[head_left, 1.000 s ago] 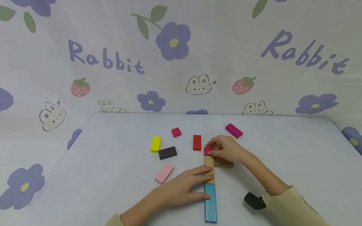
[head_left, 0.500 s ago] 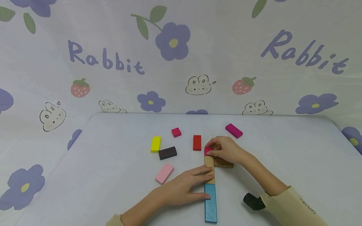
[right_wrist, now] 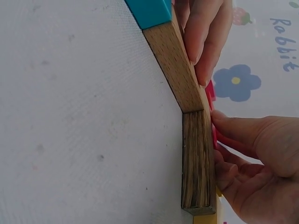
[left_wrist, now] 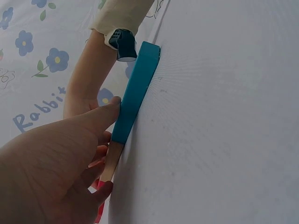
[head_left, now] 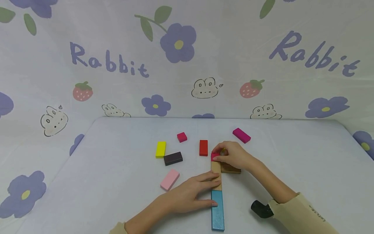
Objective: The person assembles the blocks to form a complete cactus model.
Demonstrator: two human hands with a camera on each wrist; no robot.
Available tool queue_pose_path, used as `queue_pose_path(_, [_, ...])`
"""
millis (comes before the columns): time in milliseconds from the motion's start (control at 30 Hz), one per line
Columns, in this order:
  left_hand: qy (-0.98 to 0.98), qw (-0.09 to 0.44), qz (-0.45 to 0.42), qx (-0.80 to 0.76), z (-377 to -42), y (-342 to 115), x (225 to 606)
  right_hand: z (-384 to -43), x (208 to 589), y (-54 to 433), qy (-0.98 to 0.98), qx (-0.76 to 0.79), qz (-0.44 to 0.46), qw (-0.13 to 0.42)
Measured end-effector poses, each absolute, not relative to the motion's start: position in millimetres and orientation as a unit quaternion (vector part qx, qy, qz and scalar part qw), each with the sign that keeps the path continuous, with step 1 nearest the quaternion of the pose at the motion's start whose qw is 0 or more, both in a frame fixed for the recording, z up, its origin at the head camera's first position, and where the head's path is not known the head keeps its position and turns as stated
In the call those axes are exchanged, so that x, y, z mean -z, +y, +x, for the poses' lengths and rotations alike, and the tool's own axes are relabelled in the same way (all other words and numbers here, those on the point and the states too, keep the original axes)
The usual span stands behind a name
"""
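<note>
A row of flat blocks runs away from me in the head view: a long blue block [head_left: 217, 216], a light wooden block [head_left: 216, 166], then a small pinkish-red block [head_left: 215, 156]. With fingers extended, my left hand [head_left: 188, 194] rests on the row, thumb at the blue block and fingertips on the light wood. At the far end my right hand [head_left: 236, 154] pinches the pinkish-red block between thumb and fingers. A dark-grained wooden block [right_wrist: 198, 158] sits against the row's right side, below that hand. Part of a yellow block [right_wrist: 205, 218] shows past it, mostly hidden by the right hand.
Left of the row lie a pink block [head_left: 170, 179], a dark brown block [head_left: 173, 158], a yellow block [head_left: 161, 149] and a small red block [head_left: 182, 137]. A red block [head_left: 203, 148] and a magenta block [head_left: 241, 135] lie farther back on the white table [head_left: 117, 182].
</note>
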State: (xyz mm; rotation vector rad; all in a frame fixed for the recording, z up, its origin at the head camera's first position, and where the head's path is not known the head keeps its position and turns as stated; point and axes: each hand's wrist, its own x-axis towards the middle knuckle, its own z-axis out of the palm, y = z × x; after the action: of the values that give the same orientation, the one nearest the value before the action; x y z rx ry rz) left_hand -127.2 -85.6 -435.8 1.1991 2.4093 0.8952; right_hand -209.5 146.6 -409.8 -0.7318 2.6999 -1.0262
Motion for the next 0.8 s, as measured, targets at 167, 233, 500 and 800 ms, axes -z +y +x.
queue_pose_path(167, [0.84,0.151,0.418,-0.311,-127.2,-85.2,436.1,-208.2,409.8,145.0,0.904,0.347,-0.235,0.079])
queue_pose_path(233, [0.84,0.151,0.418,-0.31,-127.2,-85.1,436.0,-208.0,410.1,144.2,0.905,0.348,-0.231,0.078])
queue_pose_path(500, [0.843,0.148,0.417,-0.306,-127.2,-84.8,435.6,-205.7,408.8,140.3,0.911,0.342,-0.22,0.066])
queue_pose_path(800, [0.843,0.152,0.414,-0.306,-126.9,-84.6,435.5,-201.5,408.8,139.4,0.915,0.338,-0.215,0.054])
